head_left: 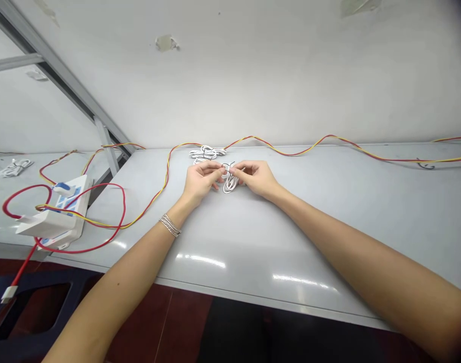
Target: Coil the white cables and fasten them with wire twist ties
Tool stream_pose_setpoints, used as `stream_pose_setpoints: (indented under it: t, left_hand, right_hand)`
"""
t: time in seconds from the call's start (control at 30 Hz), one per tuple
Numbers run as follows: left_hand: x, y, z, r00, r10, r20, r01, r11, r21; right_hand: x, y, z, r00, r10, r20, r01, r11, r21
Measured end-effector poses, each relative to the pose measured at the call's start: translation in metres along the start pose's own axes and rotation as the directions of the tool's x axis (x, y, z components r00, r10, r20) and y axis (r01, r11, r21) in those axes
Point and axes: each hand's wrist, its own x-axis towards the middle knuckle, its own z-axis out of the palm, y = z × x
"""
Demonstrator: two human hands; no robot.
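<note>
Your left hand (200,181) and right hand (255,178) pinch narrowly, fingertips almost meeting, on a dark twist tie (227,166) atop the looped white cable (229,183) between them (another bundled white coil (206,153) lies just beyond your left hand).

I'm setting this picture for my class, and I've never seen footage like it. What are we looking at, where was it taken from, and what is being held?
No machine here: these are a person's bare arms, filmed by one camera worn on the head, looking forward and down. The left hand, with a chain bracelet at its wrist, and the right hand both pinch the top of a small bundle of white cable. Another white cable coil lies behind them on the pale grey table. A red-and-yellow wire runs along the far edge.
</note>
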Motion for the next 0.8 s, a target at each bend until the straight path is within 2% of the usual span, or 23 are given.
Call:
stream_pose_setpoints:
  t: [0.2,0.5,0.8]
  left_hand:
    - [-0.001,-0.002,0.001,1.0,-0.007,0.023,0.008,1.0,-0.028]
    - [-0.001,-0.004,0.002,1.0,0.004,0.017,-0.004,1.0,-0.028]
    - [0.001,-0.005,0.002,0.993,0.117,0.033,-0.116,0.993,-0.032]
  right_hand:
    - [0.002,0.004,-0.002,0.997,0.058,0.055,-0.061,0.997,0.052]
    - [0.002,0.002,-0.002,0.992,0.069,0.102,-0.076,0.995,0.062]
    - [0.002,-0.01,-0.008,0.951,0.099,0.292,-0.156,0.971,0.182]
